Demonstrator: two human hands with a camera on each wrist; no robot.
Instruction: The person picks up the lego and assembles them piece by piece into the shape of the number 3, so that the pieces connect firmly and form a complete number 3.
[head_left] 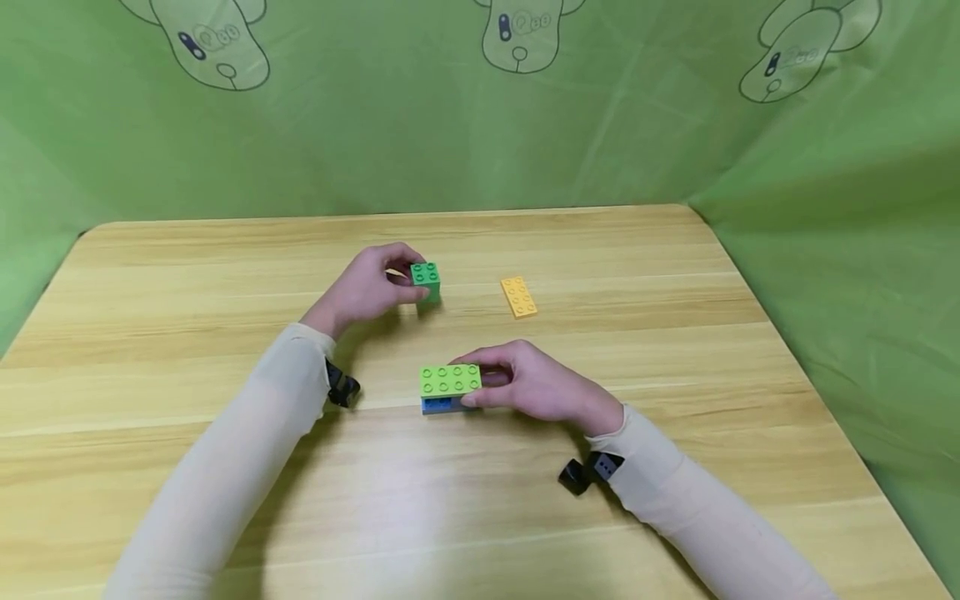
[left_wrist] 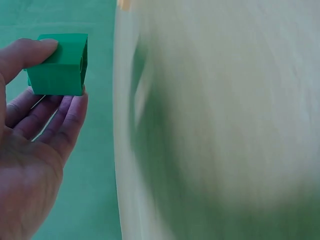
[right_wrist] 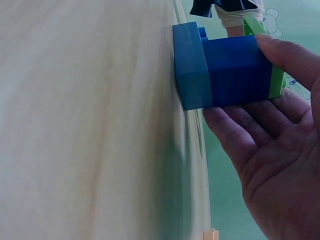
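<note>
My left hand (head_left: 369, 283) pinches a green brick (head_left: 425, 273) with studs on top, thumb on one face and fingers on the opposite one. In the left wrist view that green brick (left_wrist: 57, 70) appears a little above the table. My right hand (head_left: 536, 383) grips a stack between thumb and fingers. Its top is a lime-green plate (head_left: 448, 379). Under the plate is a dark blue brick (right_wrist: 237, 70), set on a lighter blue brick (right_wrist: 192, 67) whose studs partly show at one end. Whether the stack touches the table I cannot tell.
A flat yellow-orange plate (head_left: 519, 297) with studs lies on the wooden table (head_left: 637, 275), right of the green brick and beyond the stack. Green cloth (head_left: 390, 142) hangs behind the table and along its right side. Black devices (head_left: 342, 387) are strapped at both wrists.
</note>
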